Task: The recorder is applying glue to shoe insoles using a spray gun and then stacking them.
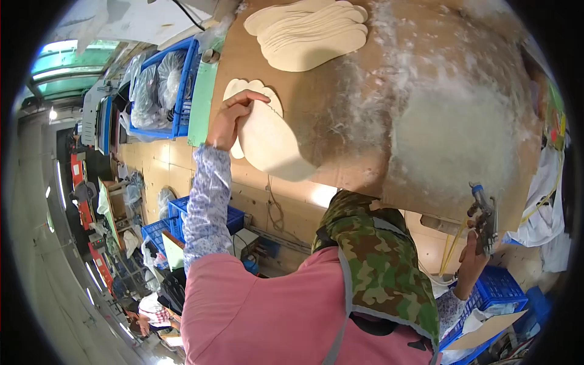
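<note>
My left hand pinches the upper edge of a cream, sole-shaped insole, which hangs tilted near the table's front edge. Behind it, several similar insoles lie fanned on the table, partly covered by my hand and the held one. A larger overlapping pile of insoles rests at the far side of the table. Out to the right, my right hand is wrapped round a metal spray gun with a blue tip, just beyond the table's front edge.
Brown board covers the table, with a whitish, fuzzy residue patch on its right half. A blue crate of plastic bags stands at the left. Yellow hose hangs near the spray gun. Blue crates sit low at right.
</note>
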Motion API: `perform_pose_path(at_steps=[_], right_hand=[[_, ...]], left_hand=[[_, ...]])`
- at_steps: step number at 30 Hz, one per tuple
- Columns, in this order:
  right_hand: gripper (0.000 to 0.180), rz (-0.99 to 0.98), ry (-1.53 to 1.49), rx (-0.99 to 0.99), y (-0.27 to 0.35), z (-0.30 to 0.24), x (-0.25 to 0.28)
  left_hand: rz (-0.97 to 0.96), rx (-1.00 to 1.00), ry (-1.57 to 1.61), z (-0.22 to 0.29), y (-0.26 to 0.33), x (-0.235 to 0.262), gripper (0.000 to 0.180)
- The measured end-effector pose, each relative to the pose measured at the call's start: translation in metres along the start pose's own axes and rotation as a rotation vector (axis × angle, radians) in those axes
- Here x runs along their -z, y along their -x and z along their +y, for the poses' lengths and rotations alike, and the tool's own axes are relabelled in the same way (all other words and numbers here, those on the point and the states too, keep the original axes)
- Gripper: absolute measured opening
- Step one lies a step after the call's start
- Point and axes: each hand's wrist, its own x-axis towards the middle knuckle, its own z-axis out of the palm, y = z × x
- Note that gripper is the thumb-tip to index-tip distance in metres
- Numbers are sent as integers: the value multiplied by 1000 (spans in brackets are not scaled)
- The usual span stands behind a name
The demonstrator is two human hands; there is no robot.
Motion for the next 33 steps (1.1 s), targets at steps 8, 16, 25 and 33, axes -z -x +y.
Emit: perform_pose_path(at_steps=[8, 16, 25, 33], right_hand=[[26, -68, -26, -24, 6, -23, -44], [27, 12, 91, -104, 23, -12, -45], [24, 179, 36, 69, 32, -16, -52], [23, 199, 94, -110, 24, -14, -23]], left_hand=[[-9, -140, -721, -110, -107, 82, 33], [619, -479, -808, -120, -191, 50, 31], [953, -459, -947, -139, -232, 31, 35], [361, -514, -347, -20, -123, -49, 26]])
